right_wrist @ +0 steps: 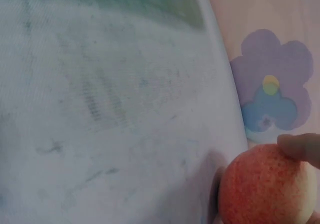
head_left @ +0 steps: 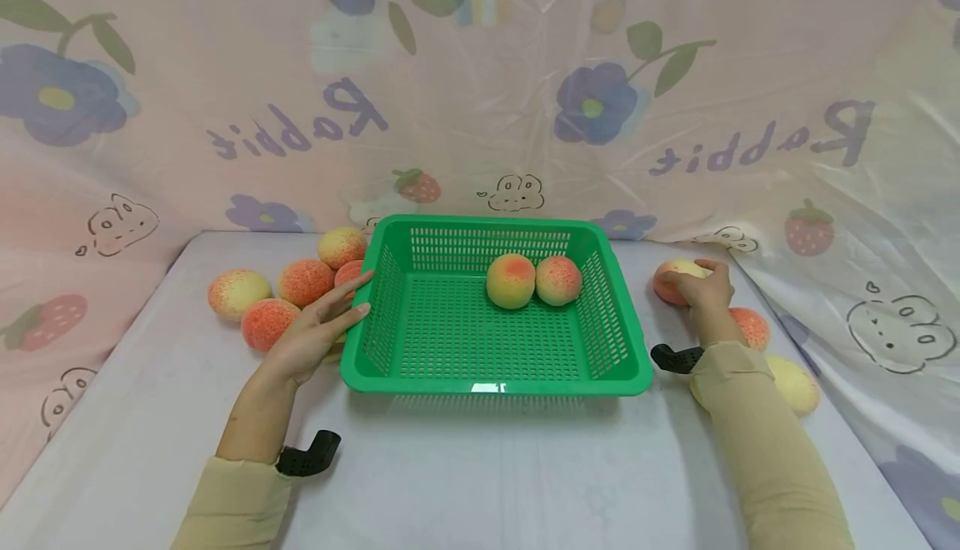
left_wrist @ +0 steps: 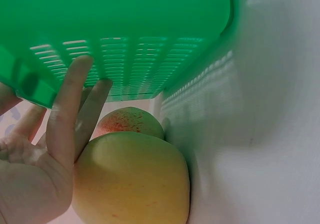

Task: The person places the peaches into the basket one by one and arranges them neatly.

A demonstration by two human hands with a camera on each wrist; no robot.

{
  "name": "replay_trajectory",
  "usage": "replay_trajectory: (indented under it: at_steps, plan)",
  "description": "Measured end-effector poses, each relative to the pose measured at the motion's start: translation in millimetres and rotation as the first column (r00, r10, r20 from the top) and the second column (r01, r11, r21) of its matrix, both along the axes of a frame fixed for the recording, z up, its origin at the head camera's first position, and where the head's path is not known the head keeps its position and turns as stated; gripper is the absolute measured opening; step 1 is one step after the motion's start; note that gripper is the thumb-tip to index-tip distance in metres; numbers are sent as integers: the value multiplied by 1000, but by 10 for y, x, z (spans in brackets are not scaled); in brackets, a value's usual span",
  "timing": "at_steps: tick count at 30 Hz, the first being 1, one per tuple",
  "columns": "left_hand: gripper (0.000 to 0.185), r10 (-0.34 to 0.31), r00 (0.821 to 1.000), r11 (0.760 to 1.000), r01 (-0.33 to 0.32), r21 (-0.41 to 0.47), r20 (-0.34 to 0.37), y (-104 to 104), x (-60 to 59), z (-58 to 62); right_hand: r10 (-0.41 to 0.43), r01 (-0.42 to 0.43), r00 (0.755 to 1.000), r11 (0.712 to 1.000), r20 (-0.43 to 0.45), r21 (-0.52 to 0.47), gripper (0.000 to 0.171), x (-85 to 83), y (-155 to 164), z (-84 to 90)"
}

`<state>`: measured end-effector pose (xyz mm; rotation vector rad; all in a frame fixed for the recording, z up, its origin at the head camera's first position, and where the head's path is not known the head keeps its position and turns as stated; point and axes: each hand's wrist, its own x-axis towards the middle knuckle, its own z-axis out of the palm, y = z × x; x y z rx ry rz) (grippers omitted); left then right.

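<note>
A green plastic basket (head_left: 487,350) stands on the table with two peaches inside, a yellow-red peach (head_left: 511,282) and a pinker peach (head_left: 558,281) side by side. My left hand (head_left: 311,333) is at the basket's left side, its fingers extended against the rim and the slotted wall (left_wrist: 125,58). Beneath that hand sits a yellow peach (left_wrist: 132,179). Over on the right, my right hand (head_left: 707,287) grips a red-and-yellow peach (head_left: 670,282) between thumb and fingers. The same peach shows in the right wrist view (right_wrist: 265,189), on the table surface near its back edge.
Several peaches lie left of the basket, among them a red peach (head_left: 268,324) and a yellow one (head_left: 239,293). By the right forearm are a red peach (head_left: 751,328) and a pale yellow peach (head_left: 795,386). A printed curtain (head_left: 465,117) hangs behind the white table (head_left: 480,475).
</note>
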<state>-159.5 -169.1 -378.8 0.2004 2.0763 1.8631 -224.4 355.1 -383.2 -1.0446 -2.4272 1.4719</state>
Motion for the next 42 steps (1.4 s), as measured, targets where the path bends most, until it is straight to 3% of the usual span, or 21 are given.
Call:
replay_trajectory:
  at_steps: [10, 17, 25, 36, 42]
  plan:
    - [61, 14, 1000, 1000, -14, -19, 2, -14, 11, -16, 64, -64, 998, 998, 21, -19, 87, 42, 12, 37]
    - [61, 19, 1000, 1000, -19, 10, 20, -25, 30, -28, 79, -81, 997, 979, -16, -185, 92, 85, -88, 179]
    - [61, 24, 999, 1000, -24, -1, 35, -17, 11, -44, 120, -126, 992, 972, -43, -200, 91, 94, -140, 282]
    - [61, 27, 999, 999, -26, -18, 32, 0, -14, -47, 217, -237, 964, 962, -150, -133, 54, 110, -239, 464]
    - [61, 22, 1000, 1000, -22, -21, 21, 0, -20, -22, 251, -269, 958, 955, -140, -127, 86, 120, -305, 592]
